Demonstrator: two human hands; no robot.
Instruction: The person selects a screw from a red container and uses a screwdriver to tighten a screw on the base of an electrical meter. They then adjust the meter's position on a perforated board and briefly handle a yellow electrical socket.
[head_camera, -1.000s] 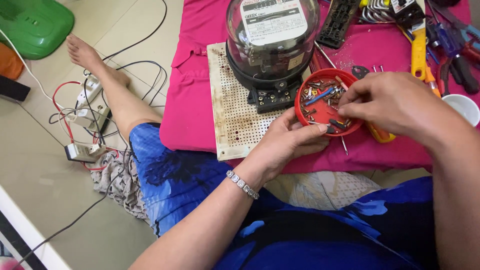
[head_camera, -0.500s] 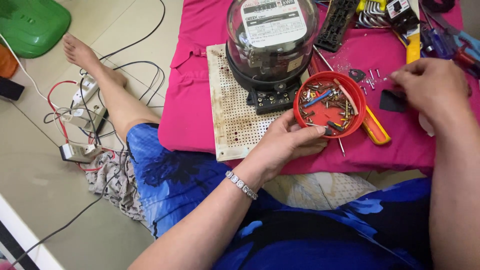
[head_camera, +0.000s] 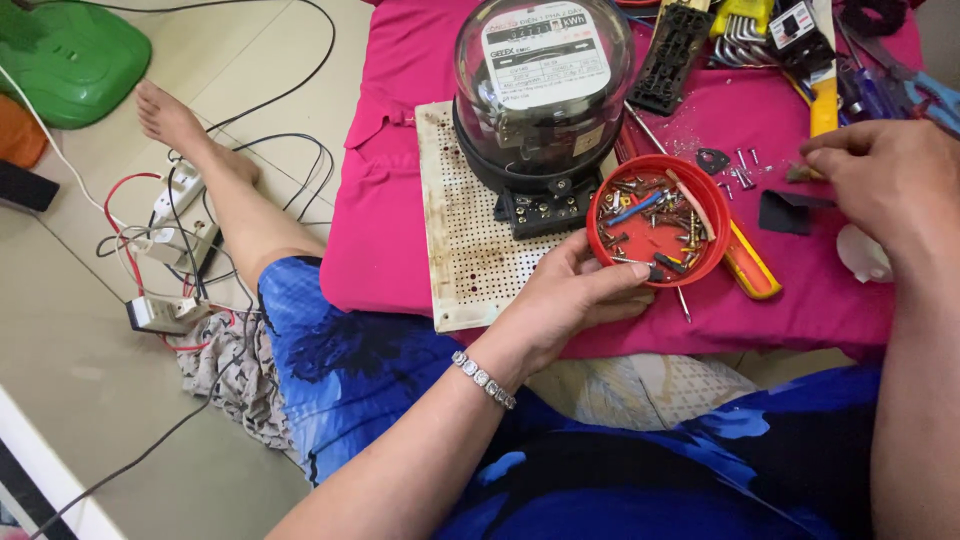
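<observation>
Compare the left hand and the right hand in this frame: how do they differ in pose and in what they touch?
The left hand cups the near edge of the red dish of screws; the right hand sits apart from the dish, over the pink cloth. The left hand's fingers curl around the dish rim; the right hand's fingertips pinch a small brownish piece. A bracelet circles the left wrist; none shows on the right. Both are bare.

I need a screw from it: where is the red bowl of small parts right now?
In the head view, the red bowl sits right of centre on the pink cloth, beside the electricity meter, steadied by the left hand.
</observation>
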